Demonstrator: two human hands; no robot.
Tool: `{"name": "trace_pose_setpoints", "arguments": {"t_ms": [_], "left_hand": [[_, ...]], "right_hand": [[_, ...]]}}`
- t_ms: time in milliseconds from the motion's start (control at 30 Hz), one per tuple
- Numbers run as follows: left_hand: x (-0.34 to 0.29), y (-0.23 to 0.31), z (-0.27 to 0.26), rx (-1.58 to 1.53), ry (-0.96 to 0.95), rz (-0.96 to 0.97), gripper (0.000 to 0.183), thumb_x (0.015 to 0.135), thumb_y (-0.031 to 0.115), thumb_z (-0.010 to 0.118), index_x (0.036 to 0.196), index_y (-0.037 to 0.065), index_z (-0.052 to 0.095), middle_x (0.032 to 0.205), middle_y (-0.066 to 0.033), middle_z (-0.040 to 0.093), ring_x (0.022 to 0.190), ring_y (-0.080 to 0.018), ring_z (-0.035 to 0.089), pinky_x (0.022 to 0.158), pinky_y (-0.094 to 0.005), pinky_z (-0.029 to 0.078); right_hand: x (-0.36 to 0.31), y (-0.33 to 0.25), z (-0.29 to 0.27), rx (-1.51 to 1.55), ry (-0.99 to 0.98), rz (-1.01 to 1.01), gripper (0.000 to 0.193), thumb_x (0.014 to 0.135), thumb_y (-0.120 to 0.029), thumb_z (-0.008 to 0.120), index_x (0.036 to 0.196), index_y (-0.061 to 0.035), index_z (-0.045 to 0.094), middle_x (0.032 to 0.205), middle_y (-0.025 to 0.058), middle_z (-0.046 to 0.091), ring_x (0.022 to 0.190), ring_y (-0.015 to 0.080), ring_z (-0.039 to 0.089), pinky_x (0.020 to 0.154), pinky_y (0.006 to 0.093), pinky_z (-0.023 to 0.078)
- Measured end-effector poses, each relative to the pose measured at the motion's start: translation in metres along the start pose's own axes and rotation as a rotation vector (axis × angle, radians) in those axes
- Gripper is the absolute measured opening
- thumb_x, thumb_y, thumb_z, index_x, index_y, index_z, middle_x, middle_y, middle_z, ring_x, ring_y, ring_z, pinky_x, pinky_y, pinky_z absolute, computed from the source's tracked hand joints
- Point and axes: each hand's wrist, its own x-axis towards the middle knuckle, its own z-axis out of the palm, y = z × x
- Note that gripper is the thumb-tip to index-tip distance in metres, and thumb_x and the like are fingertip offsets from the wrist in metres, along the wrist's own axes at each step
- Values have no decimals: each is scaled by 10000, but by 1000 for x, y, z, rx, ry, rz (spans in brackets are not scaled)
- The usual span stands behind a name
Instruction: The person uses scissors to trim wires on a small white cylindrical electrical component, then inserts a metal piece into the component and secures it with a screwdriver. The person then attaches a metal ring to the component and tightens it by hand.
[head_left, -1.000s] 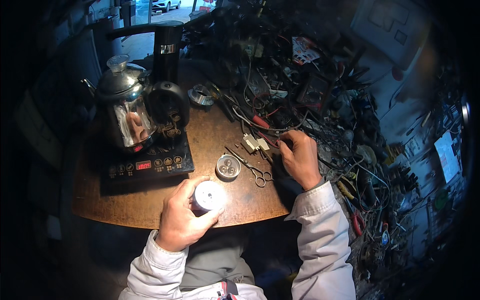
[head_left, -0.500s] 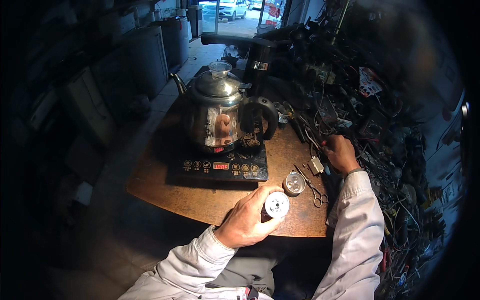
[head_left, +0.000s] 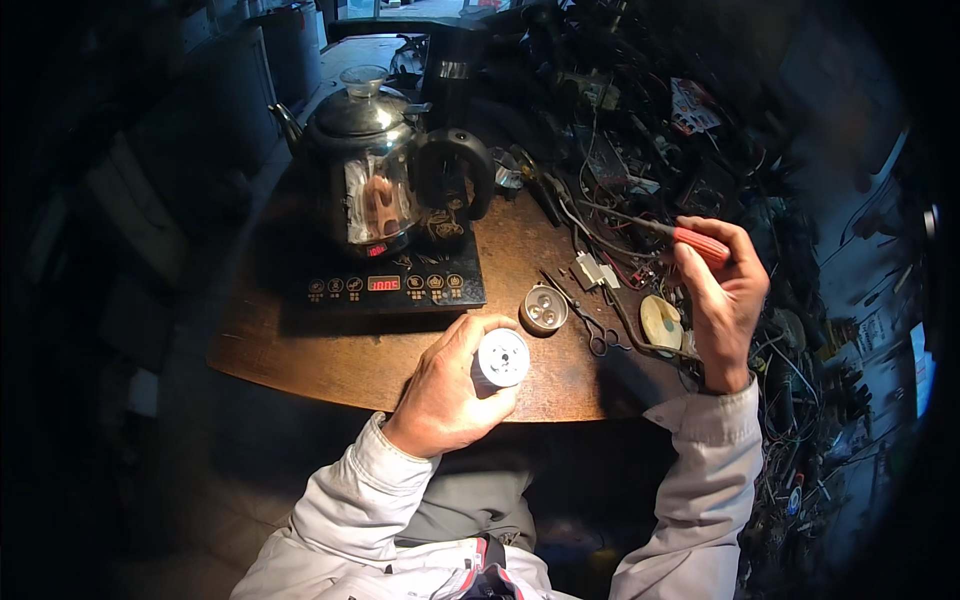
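My left hand (head_left: 435, 400) is wrapped round a short cylindrical piece (head_left: 503, 358) near the table's front edge. Its white round end faces up, with a small dark hole in the middle. Raised over the right side of the table, my right hand (head_left: 728, 305) grips a screwdriver (head_left: 702, 246) by its red handle, the dark shaft pointing left. Just beyond the cylindrical piece lies a round metal cup (head_left: 544, 311) with three clear lenses inside. Beside that cup rests a pair of scissors (head_left: 598, 338), handles toward me.
A glass kettle (head_left: 375, 195) with a black handle stands on a lit black electric hob (head_left: 400, 290) at the left of the wooden table (head_left: 300, 350). White connectors (head_left: 596, 271) and a cream round piece (head_left: 661, 322) lie right. Tangled cables and tools (head_left: 640, 180) crowd the right side.
My right hand has lifted the screwdriver out of the clutter and turned toward me. The cream round piece shows now. The whole view has shifted; my left hand keeps its hold.
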Motion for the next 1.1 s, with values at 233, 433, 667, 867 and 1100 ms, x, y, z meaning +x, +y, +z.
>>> {"name": "trace_pose_setpoints", "arguments": {"t_ms": [233,433,667,867,1100], "left_hand": [[1,0,2,23,4,41,530,795,7,826,1288,9,629,1093,-94,677,1029,-188,707,902,-318,561],[0,0,2,49,13,59,506,779,-8,814,1253,16,637,1065,-105,668,998,-211,707,871,-324,555],[0,3,3,48,8,41,512,770,-15,808,1252,15,638,1065,-106,655,993,-221,700,853,-329,552],[0,1,3,51,10,42,505,774,-19,802,1251,21,640,1068,-107,657,987,-221,700,852,-328,551],[0,0,4,67,26,73,500,769,-28,795,1243,29,646,1053,-113,665,973,-238,705,847,-336,548]], "right_hand": [[-70,-54,-9,175,79,-80,403,1020,-55,634,1392,22,499,1092,176,713,759,115,639,644,240,560],[-74,-58,14,240,-23,-23,432,1003,8,656,1401,19,489,1079,168,704,796,124,656,653,245,568],[-74,-60,19,245,-52,21,438,999,28,655,1404,17,489,1085,166,704,804,116,656,667,246,578],[-74,-59,21,268,-72,19,439,997,33,658,1403,18,490,1084,166,706,795,116,654,672,249,577],[-74,-56,21,262,-98,23,436,994,47,649,1399,16,490,1084,170,707,775,114,647,677,247,572]]}}
